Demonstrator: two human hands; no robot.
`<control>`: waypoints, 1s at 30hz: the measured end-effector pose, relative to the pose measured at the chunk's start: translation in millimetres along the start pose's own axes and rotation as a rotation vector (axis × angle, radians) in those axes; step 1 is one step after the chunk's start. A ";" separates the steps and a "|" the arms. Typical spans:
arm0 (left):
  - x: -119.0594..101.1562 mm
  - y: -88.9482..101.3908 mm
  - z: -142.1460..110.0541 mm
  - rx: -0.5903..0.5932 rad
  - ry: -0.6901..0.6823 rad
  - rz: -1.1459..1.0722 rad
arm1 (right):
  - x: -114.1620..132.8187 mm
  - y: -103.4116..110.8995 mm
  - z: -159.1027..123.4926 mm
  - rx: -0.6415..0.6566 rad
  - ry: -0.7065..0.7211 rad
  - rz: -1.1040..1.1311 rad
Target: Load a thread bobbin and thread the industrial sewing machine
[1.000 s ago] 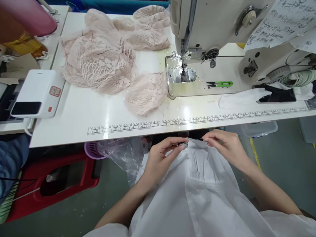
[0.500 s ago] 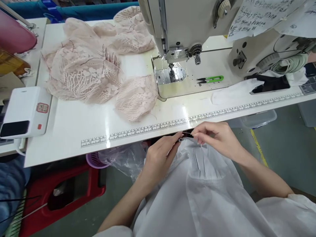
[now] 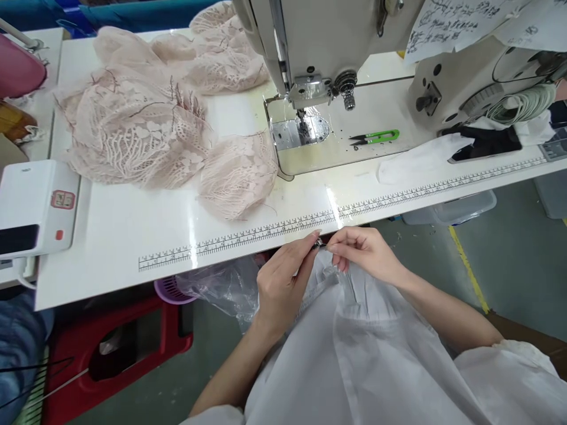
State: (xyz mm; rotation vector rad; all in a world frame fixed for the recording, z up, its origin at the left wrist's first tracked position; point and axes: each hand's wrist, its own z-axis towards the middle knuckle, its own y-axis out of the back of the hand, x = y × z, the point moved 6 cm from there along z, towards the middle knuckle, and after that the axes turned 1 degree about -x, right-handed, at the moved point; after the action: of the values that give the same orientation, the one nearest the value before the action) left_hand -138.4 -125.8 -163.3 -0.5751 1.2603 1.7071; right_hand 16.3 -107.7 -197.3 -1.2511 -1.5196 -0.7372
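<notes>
At the front edge of the table, my left hand (image 3: pixel 282 282) pinches a small shiny metal bobbin case (image 3: pixel 318 242) between thumb and fingers. My right hand (image 3: pixel 367 254) is closed just beside it, fingertips pinched on a fine thread that is hardly visible now. Both hands are above my lap, over the white garment (image 3: pixel 376 354) I wear. Beyond them stands the sewing machine (image 3: pixel 310 53), its needle area over a metal plate (image 3: pixel 287 134). Green thread snips (image 3: pixel 383 136) lie on the machine bed.
Pale pink lace fabric (image 3: pixel 137 130) is heaped left of the needle, with a smaller piece (image 3: pixel 239 174) nearer. A ruler strip (image 3: pixel 248 237) runs along the front edge. A white device (image 3: pixel 39 206) stands at left; a red stool (image 3: pixel 163 330) is below. White cloth (image 3: pixel 407 162) lies right.
My right hand has moved left and slightly down, close to my left hand. The thread stretched between them earlier is now much shorter. The view has shifted a little.
</notes>
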 end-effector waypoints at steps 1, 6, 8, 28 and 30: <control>0.4 0.0 -0.5 0.003 0.001 -0.012 | 2.0 3.2 -0.4 -0.014 0.017 -0.010; 5.1 -1.2 -1.4 0.025 0.074 -0.074 | 11.8 9.3 -2.6 -0.036 0.084 -0.040; 9.2 -1.5 -1.2 0.031 0.165 -0.128 | 16.2 8.6 -2.9 -0.033 0.108 -0.062; 19.2 -14.0 -6.0 0.319 0.497 -0.441 | 25.0 9.0 -3.0 -0.041 0.229 -0.231; 15.9 -17.7 -8.4 0.384 0.518 -0.533 | 22.6 7.7 -0.5 -0.037 0.226 -0.226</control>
State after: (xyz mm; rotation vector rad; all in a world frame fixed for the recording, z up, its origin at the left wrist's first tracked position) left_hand -131.9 -126.1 -187.7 -1.0459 1.5652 0.8689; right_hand 24.5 -98.2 -176.9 -0.9945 -1.4789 -1.0230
